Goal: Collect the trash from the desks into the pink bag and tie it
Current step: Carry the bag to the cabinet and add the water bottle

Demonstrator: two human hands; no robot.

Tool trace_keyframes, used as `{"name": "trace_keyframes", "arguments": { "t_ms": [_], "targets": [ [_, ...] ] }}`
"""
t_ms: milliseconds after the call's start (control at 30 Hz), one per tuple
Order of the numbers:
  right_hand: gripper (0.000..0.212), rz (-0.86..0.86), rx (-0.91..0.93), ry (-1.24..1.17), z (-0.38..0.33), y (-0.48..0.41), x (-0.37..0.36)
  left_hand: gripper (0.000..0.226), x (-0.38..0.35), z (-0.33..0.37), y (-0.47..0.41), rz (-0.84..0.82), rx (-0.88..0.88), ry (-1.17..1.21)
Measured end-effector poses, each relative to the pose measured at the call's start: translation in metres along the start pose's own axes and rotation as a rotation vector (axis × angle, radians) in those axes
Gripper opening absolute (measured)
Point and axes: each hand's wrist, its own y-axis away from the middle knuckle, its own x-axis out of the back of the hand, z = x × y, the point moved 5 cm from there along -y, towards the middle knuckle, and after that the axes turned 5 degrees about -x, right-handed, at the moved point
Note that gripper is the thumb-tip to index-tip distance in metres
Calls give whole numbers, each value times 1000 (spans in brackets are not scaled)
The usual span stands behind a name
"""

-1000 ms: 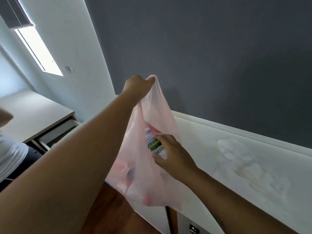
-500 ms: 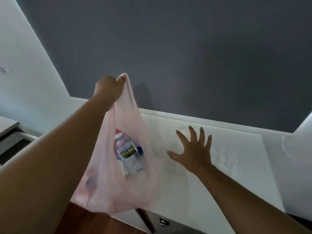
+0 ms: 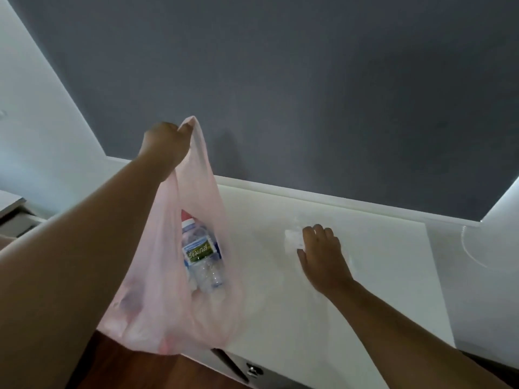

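White table [image 3: 379, 290], mid-frame: L hand [image 3: 165, 144] fingers clamped on pink bag [image 3: 168, 304] handle, raised for loading; R hand [image 3: 323, 256] fingers curl round tissue wad [image 3: 292, 239].

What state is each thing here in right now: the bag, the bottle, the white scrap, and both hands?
Pink bag: hanging in the air, untied, mouth open, trash inside.
Bottle: inside the bag, capped, leaning.
White scrap: crumpled, lying on the desk, not yet bagged.
Left hand: grips the bag's handle.
Right hand: on the desk, fingers curled on the scrap.
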Motion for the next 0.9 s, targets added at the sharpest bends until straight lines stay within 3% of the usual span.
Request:
{"name": "trace_keyframes", "arguments": {
  "t_ms": [100, 200, 367, 500, 700, 800, 900],
  "targets": [
    [33, 94, 239, -160, -76, -19, 28, 68, 25, -12, 3, 34, 41, -20],
    [25, 113, 461, -239, -148, -11, 38, 65, 46, -25, 9, 29, 71, -43],
    [32, 65, 673, -332, -229, 1, 33, 47, 75, -42, 24, -12, 112, -27],
    [27, 4, 708, -407, -269, 2, 19, 41, 93, -57, 39, 10, 175, 28],
    [44, -121, 508, -500, -295, -26, 10, 40, 106, -66, 44, 69, 142, 56],
    [43, -135, 562, -466, -310, -38, 13, 41, 108, -60, 42, 99, 73, 55],
    [46, -287, 689, -291, -323, -41, 4, 36, 111, -48, 38, 132, 13, 88]
  ]
}}
